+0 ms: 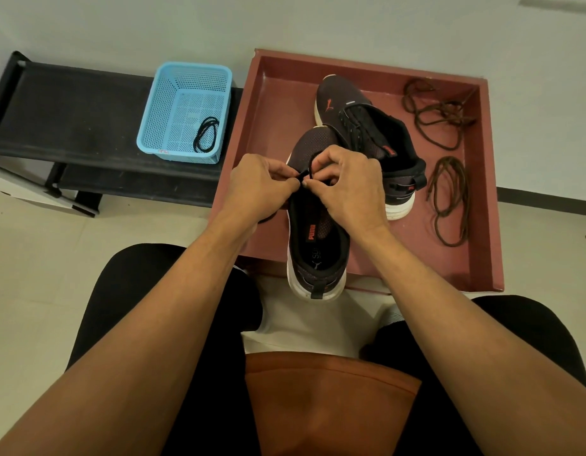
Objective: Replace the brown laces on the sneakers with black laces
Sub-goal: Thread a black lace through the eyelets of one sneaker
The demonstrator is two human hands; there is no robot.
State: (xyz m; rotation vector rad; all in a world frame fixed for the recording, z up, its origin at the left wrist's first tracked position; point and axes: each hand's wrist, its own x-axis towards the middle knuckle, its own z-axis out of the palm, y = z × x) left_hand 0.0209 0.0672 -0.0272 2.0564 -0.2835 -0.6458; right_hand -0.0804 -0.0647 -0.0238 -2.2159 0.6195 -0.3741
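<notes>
- Nearest the lens, two bare forearms reach forward over the person's lap, meeting above the near sneaker (314,245), whose heel overhangs the red tray (275,103) towards the knees. That probably brings the eyelets within easy reach.
- The left hand (262,182) has thumb and forefinger curled and pinching the black lace (305,174). The right hand (347,182) pinches the same lace just beside it, its other fingers folded in. The lace loops up over the shoe's front, so I judge it is being threaded through an eyelet, with one hand feeding and the other steadying.
- The far sneaker (367,126) lies in the tray, touching the near one's toe. It seems to carry dark lacing, but the detail is too fine to be sure.
- Two bundles of brown laces (439,116) lie loose along the tray's right side, well apart from the hands and out of the shoes.
- A spare black lace (206,134) is coiled in the blue basket (156,106) on the black bench (71,106), left of the tray.
</notes>
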